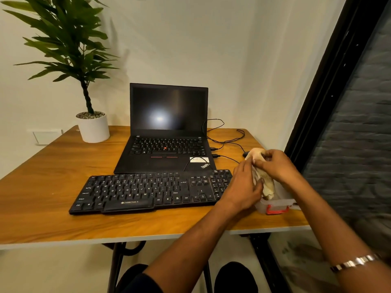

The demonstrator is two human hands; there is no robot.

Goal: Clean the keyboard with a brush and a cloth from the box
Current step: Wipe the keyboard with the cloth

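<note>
At the far left of the table point(53, 187) a plant point(63, 39) is standing in a white pot point(94, 129), well apart from everything else. Just right of it the laptop point(167, 132) is sitting open with its screen dark, and its cables point(226, 140) are trailing off its right side toward a dark mouse point(245, 154), which is mostly hidden behind the cloth.

In front of the laptop the keyboard point(148, 190) is lying flat, its back edge touching or almost touching the laptop's front edge. Nothing is resting on its keys, though your left wrist is crossing over its right end.

You are holding your left hand point(245, 185) just past the keyboard's right end, fingers curled against the pale cloth point(265, 180) and gripping its left side. The cloth is bunched up and hanging between your two hands, its lower end reaching down into the box point(273, 206).

Your right hand point(275, 166) is pinching the cloth near the top, thumb and fingers closed on it. A metal bracelet point(355, 262) is showing on your right wrist.

The box, clear with a red clasp, is sitting near the table's front right corner, just beside the keyboard. You cannot see a brush here; the box's inside is hidden by the cloth and your hands.
</note>
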